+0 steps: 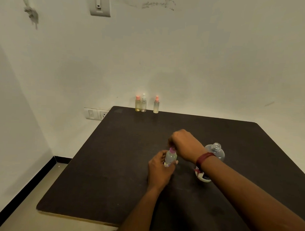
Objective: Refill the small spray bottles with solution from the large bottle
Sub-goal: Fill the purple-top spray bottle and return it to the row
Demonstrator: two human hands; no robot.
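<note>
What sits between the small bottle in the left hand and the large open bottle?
The right hand, at the small bottle's cap, and its wrist with a red band cross that gap in the head view, partly hiding the large bottle.

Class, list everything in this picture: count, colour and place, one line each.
Table: one, dark brown, by wall.
Small spray bottles: three, two pink-topped, one clear-topped, table's far edge.
Held spray bottle: one, clear, pink cap, centre.
Large bottle: one, clear, uncapped, right of hands.
White object: one, partly hidden under right wrist.
Wall plates: two, white, wall.
Wristband: one, red, right wrist.
Left hand: grips held bottle's body.
Right hand: on its cap.
</note>
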